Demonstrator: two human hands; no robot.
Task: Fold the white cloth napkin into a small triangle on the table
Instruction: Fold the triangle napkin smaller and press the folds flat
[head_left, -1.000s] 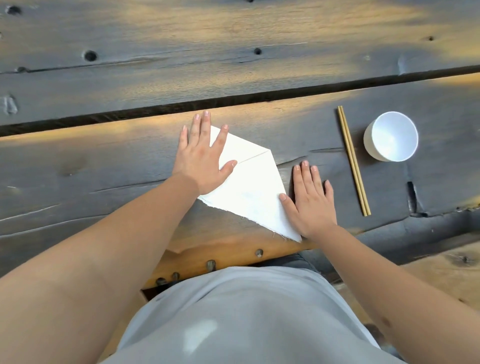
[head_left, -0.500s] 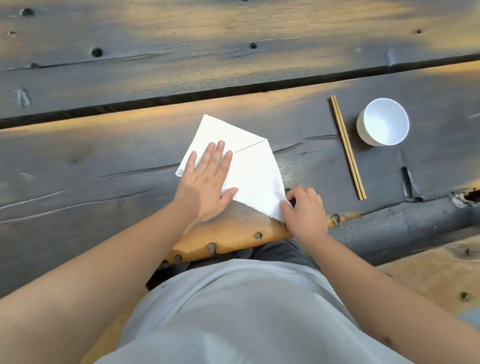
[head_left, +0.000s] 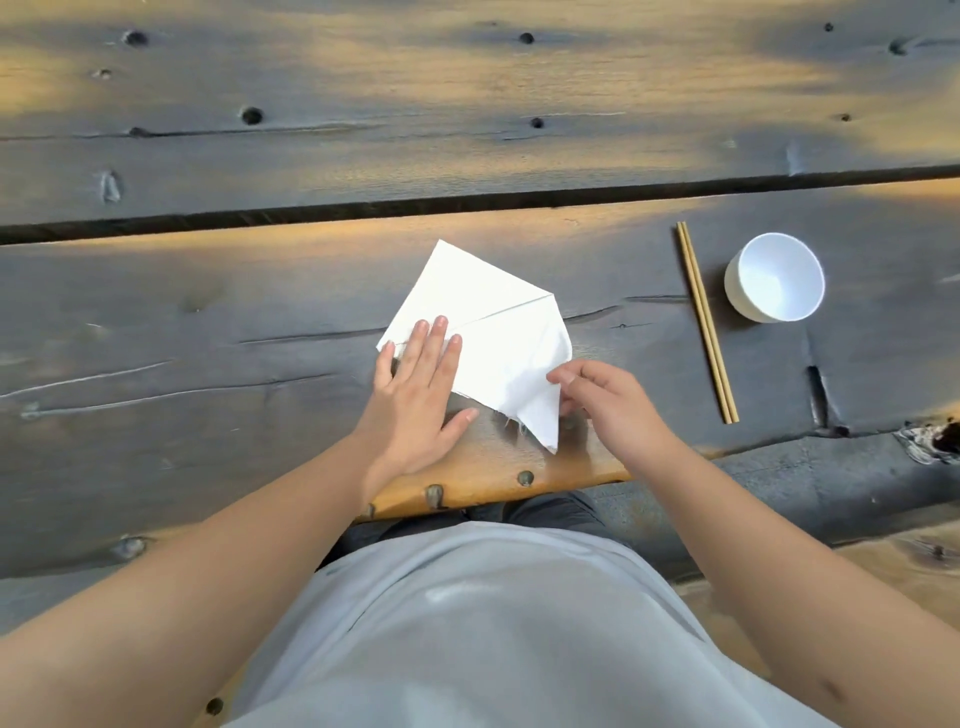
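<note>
The white cloth napkin (head_left: 488, 332) lies folded on the dark wooden table (head_left: 208, 322), close to the near edge, with a diagonal crease across it. My left hand (head_left: 421, 389) lies flat with straight fingers, pressing the napkin's left corner down. My right hand (head_left: 605, 397) pinches the napkin's near right corner between thumb and fingers and lifts it slightly off the table. The frayed lower edge shows between the two hands.
A pair of wooden chopsticks (head_left: 706, 322) lies to the right of the napkin. Beyond them stands a white cup (head_left: 776, 278). A dark gap (head_left: 467, 210) runs across the table between two planks. My grey shirt fills the bottom of the view.
My left hand slid from the napkin's far corner down to its left corner. My right hand left the table, curled and took hold of the near right corner, raising it.
</note>
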